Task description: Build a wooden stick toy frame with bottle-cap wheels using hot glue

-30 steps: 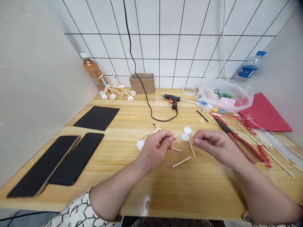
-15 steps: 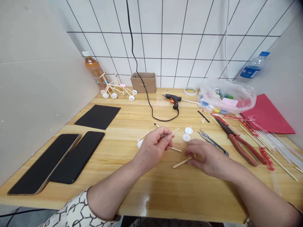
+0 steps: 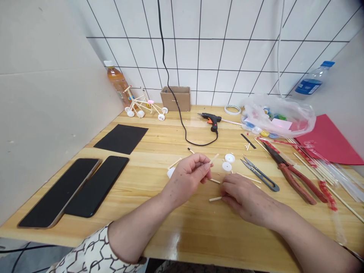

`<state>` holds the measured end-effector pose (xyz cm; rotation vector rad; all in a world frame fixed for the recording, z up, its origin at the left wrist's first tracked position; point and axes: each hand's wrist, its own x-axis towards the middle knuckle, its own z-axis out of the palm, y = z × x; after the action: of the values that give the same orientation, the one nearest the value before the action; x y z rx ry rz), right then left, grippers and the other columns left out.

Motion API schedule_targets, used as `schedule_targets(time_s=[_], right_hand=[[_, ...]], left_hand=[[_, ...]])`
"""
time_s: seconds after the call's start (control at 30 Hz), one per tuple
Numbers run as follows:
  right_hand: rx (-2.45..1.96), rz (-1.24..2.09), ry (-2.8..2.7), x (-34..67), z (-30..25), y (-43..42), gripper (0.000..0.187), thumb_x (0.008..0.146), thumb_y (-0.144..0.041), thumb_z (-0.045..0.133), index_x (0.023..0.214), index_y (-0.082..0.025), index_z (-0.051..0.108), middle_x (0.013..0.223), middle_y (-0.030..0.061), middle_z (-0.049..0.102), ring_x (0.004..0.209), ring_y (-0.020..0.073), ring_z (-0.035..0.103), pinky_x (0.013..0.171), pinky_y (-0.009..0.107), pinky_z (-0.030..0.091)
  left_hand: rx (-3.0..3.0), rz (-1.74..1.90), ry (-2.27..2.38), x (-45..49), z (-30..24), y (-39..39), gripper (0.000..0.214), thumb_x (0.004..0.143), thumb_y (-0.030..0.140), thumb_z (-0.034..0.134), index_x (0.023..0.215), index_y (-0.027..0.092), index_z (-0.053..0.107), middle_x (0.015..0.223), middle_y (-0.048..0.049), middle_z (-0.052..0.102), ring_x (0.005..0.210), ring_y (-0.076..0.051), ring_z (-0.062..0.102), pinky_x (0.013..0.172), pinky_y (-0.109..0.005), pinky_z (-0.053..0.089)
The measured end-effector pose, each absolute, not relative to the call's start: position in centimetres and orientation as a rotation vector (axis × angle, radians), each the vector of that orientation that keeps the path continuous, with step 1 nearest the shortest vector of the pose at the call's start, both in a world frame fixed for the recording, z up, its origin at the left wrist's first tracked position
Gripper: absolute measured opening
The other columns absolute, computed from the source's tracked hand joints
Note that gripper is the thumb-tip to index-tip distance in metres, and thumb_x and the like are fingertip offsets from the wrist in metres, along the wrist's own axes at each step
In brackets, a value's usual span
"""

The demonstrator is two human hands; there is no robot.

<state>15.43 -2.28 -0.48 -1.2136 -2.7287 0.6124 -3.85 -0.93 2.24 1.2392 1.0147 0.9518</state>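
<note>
My left hand (image 3: 193, 170) is closed in a pinch on a short wooden stick (image 3: 214, 159), which points up to the right, held above the table. My right hand (image 3: 241, 195) rests low at the tabletop, its fingers curled together on another short wooden stick (image 3: 215, 199) whose left end pokes out past the fingertips. More thin sticks (image 3: 248, 178) lie just behind that hand, partly hidden by it. Two white bottle-cap wheels (image 3: 226, 166) sit beyond the hands. Behind my left wrist a white piece (image 3: 170, 173) shows in part.
A black glue gun (image 3: 211, 120) lies at the back, its cord running up. Snips (image 3: 260, 174), red-handled pliers (image 3: 295, 178) and a plastic bag of caps (image 3: 280, 117) are on the right. Two phones (image 3: 98, 185), black card (image 3: 121, 138) and a stick model with wheels (image 3: 142, 104) occupy the left.
My right hand has lowered and closed on the short stick, which now lies more level. Thin sticks have come into sight behind that hand. My left hand keeps its pinch; the view has shifted slightly.
</note>
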Motion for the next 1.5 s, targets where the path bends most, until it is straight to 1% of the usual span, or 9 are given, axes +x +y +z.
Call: schedule_targets(time_s=[0.43, 0.57, 0.63, 0.73, 0.9, 1.17, 1.33, 1.43, 1.5], right_hand=[[-1.246, 0.396, -2.654, 14.5, -1.2, -2.6, 0.019, 0.088, -0.016, 0.038, 0.076, -0.016, 0.053, 0.075, 0.0063, 0.057, 0.07, 0.0181, 0.049, 0.064, 0.031, 0.04], [-1.189, 0.499, -2.662, 14.7, -0.9, -2.3, 0.017, 0.087, -0.017, 0.042, 0.077, -0.017, 0.056, 0.077, 0.0059, 0.058, 0.072, 0.0178, 0.051, 0.066, 0.031, 0.041], [-1.181, 0.558, -2.595, 15.4, -0.5, -1.7, 0.016, 0.087, -0.019, 0.044, 0.079, -0.018, 0.057, 0.075, 0.0048, 0.059, 0.073, 0.0171, 0.052, 0.066, 0.03, 0.042], [-1.272, 0.484, -2.375, 16.9, 0.2, -0.6, 0.016, 0.088, -0.022, 0.045, 0.08, -0.019, 0.058, 0.074, 0.004, 0.061, 0.071, 0.0158, 0.054, 0.066, 0.028, 0.043], [-1.48, 0.433, -2.15, 18.6, 1.1, 0.5, 0.015, 0.084, -0.027, 0.05, 0.074, -0.02, 0.059, 0.072, 0.0033, 0.063, 0.065, 0.0147, 0.056, 0.058, 0.026, 0.042], [-1.392, 0.774, -2.38, 17.1, 2.0, -1.1, 0.009, 0.081, -0.022, 0.054, 0.074, -0.02, 0.058, 0.071, 0.0001, 0.06, 0.065, 0.0122, 0.054, 0.062, 0.025, 0.042], [-1.325, 0.698, -2.627, 15.1, 0.7, -3.0, 0.002, 0.079, -0.021, 0.056, 0.079, -0.02, 0.056, 0.078, 0.0012, 0.059, 0.074, 0.0154, 0.052, 0.066, 0.028, 0.04], [-1.317, 0.618, -2.696, 14.2, -0.4, -3.8, 0.01, 0.082, -0.017, 0.05, 0.073, -0.019, 0.054, 0.077, 0.0022, 0.058, 0.073, 0.0163, 0.052, 0.067, 0.029, 0.039], [-1.363, 0.575, -2.696, 14.0, -0.8, -4.0, 0.015, 0.083, -0.015, 0.045, 0.071, -0.019, 0.053, 0.075, 0.0031, 0.058, 0.07, 0.0167, 0.052, 0.066, 0.03, 0.039]], left_hand=[[1.268, 1.025, 1.014, -5.1, 2.6, -0.8, 0.011, 0.082, 0.023, 0.052, 0.078, 0.013, 0.054, 0.062, 0.0018, 0.054, 0.058, -0.008, 0.046, 0.058, -0.021, 0.039], [1.306, 1.027, 1.032, -5.5, 2.7, -0.8, 0.01, 0.082, 0.022, 0.052, 0.077, 0.014, 0.053, 0.062, 0.0021, 0.054, 0.057, -0.008, 0.046, 0.058, -0.02, 0.039], [1.329, 1.013, 1.04, -5.6, 2.6, -0.8, 0.01, 0.082, 0.021, 0.052, 0.075, 0.014, 0.053, 0.062, 0.0021, 0.054, 0.058, -0.008, 0.046, 0.058, -0.021, 0.039], [1.377, 0.975, 1.048, -5.8, 2.4, -0.9, 0.01, 0.082, 0.022, 0.052, 0.076, 0.015, 0.054, 0.063, 0.0018, 0.055, 0.059, -0.008, 0.046, 0.058, -0.021, 0.039], [1.454, 0.947, 1.044, -6.0, 2.2, -1.0, 0.011, 0.084, 0.023, 0.05, 0.077, 0.015, 0.055, 0.066, 0.0016, 0.055, 0.061, -0.009, 0.046, 0.06, -0.021, 0.039], [1.513, 0.919, 1.069, -5.6, 2.3, -1.2, 0.011, 0.083, 0.022, 0.05, 0.075, 0.015, 0.054, 0.064, 0.0026, 0.053, 0.059, -0.008, 0.045, 0.057, -0.021, 0.038], [1.692, 0.881, 1.122, -4.9, 1.9, -1.5, 0.009, 0.08, 0.016, 0.052, 0.073, 0.014, 0.058, 0.068, 0.0006, 0.055, 0.065, -0.01, 0.049, 0.061, -0.021, 0.039], [1.762, 0.903, 1.115, -4.5, 1.6, -1.7, 0.009, 0.078, 0.012, 0.053, 0.072, 0.014, 0.06, 0.073, -0.0008, 0.056, 0.07, -0.011, 0.05, 0.066, -0.022, 0.04], [1.739, 0.903, 1.117, -4.4, 1.5, -1.8, 0.009, 0.078, 0.013, 0.053, 0.072, 0.014, 0.06, 0.072, -0.0004, 0.056, 0.068, -0.011, 0.049, 0.065, -0.022, 0.04]])
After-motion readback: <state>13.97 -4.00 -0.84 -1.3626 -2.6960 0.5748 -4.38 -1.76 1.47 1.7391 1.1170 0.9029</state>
